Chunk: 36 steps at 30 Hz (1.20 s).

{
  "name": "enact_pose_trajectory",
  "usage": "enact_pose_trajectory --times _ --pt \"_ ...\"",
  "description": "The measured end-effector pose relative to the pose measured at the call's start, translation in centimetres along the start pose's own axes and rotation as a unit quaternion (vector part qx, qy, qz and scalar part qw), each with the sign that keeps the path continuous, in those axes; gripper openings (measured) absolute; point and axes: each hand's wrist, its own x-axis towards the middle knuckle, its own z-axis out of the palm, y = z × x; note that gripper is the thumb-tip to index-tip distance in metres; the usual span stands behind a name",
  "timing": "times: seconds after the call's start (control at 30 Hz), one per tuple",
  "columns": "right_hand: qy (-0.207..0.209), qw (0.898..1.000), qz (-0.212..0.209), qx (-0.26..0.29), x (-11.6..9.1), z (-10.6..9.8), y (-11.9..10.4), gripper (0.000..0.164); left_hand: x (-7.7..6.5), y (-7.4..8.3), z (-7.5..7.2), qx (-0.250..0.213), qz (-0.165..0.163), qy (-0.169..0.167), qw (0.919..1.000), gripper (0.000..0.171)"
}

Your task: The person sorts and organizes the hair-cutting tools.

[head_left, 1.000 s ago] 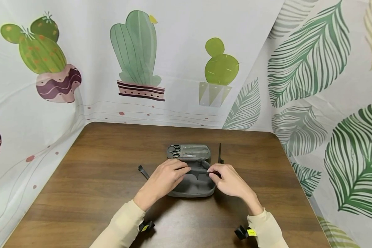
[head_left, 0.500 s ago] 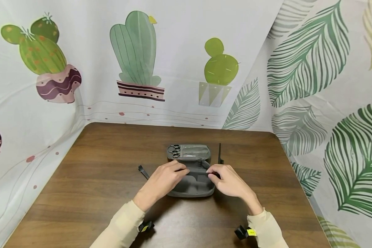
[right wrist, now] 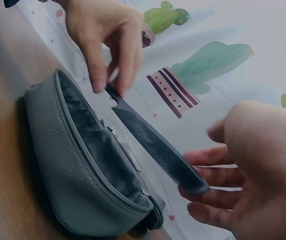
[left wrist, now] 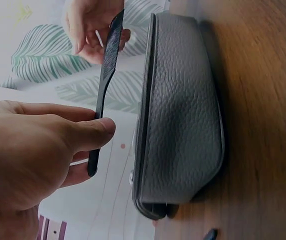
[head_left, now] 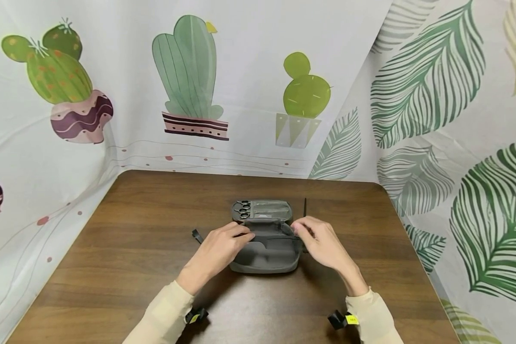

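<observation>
My left hand [head_left: 221,246] pinches a black comb [right wrist: 153,142] by its narrow handle, thumb on one side and fingers on the other. The comb lies crosswise above an open grey case [head_left: 264,265] with textured leather-like sides. At the comb's toothed end is my right hand [head_left: 322,239]. In the right wrist view its fingers are loosely spread beside that end, with the thumb apart; whether the fingertips touch the comb is hard to tell. Scissors [head_left: 242,210] show their finger rings in the case's raised lid, beside a clear pocket [head_left: 271,209].
A thin black pointed tool [head_left: 305,206] lies on the wooden table [head_left: 155,215], right of the case and partly behind the right hand. A dark-handled tool [head_left: 196,235] pokes out left of the left hand. Printed cloth [head_left: 249,95] hangs behind the table.
My right hand has loosened from the comb's end and shifted slightly up and right. The left hand has moved a little left with the comb.
</observation>
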Motion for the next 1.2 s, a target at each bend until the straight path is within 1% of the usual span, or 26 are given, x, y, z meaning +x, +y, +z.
enact_pose_trajectory --times 0.1,0.23,0.4,0.67,0.93,1.07,1.2 --pt "0.033 0.999 0.025 -0.008 0.1 -0.3 0.7 0.020 -0.5 -0.4 -0.2 -0.005 -0.014 0.005 0.9999 0.026" --pt "0.039 0.997 0.053 -0.031 0.1 -0.3 1.6 0.016 -1.1 -0.9 -0.6 -0.023 -0.037 0.005 0.9990 0.025" --pt "0.026 0.996 0.070 -0.048 0.2 0.3 2.5 0.016 -1.4 -1.2 -1.3 -0.052 -0.066 -0.011 0.9964 0.026" --pt "-0.007 0.995 0.079 -0.057 0.3 1.5 3.3 0.015 -1.6 -1.1 -1.7 -0.078 -0.086 -0.042 0.9924 0.025" --pt "-0.052 0.994 0.090 -0.042 0.2 1.9 3.5 0.013 -1.9 -1.2 -2.1 -0.066 -0.098 -0.072 0.9904 0.023" --pt "-0.060 0.993 0.095 -0.032 0.2 1.9 3.4 0.012 -2.0 -1.3 -2.4 -0.061 -0.099 -0.089 0.9892 0.022" --pt "-0.063 0.993 0.094 -0.026 0.2 1.9 3.4 0.013 -2.0 -1.5 -2.6 -0.052 -0.093 -0.106 0.9886 0.021"
